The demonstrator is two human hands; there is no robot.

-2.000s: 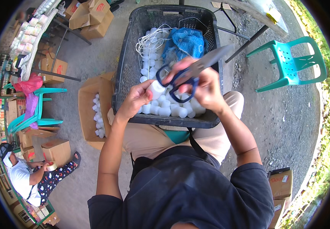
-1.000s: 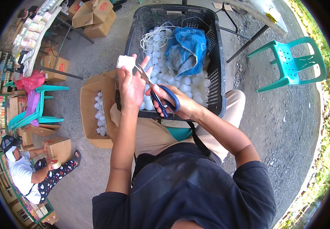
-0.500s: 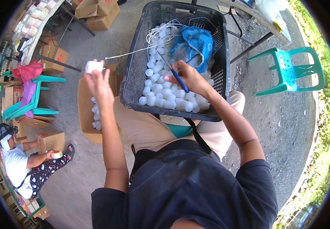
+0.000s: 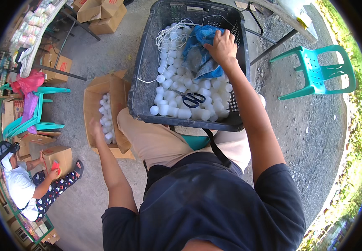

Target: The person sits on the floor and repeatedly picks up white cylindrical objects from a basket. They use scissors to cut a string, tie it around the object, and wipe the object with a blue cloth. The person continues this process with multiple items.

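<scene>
Upon the blue towel (image 4: 191,49): the right hand (image 4: 223,48), palm down, fingers bent and slightly apart, thumb set off to the left; it touches the cloth, but whether it grips cannot be told.
By the cardboard box (image 4: 120,95): the left hand (image 4: 94,126), at its left side and blurred; how far open it is, or whether it holds anything, cannot be told.
Black crate (image 4: 181,121): mesh walls, its near rim above the person's thighs, its left wall close beside the box.
Concrete floor (image 4: 80,119): a stretch runs between the box and the green chairs at left.
Scissors (image 4: 193,99): dark blue handles toward the near right, lying on the heap, out of both hands.
White plastic cylinders (image 4: 184,113): small, short, somewhat translucent, piled loosely across the crate; similar white pieces (image 4: 106,109) lie inside the box.
White string (image 4: 168,40): loosely coiled at far left in the crate, one strand reaching its left wall.
</scene>
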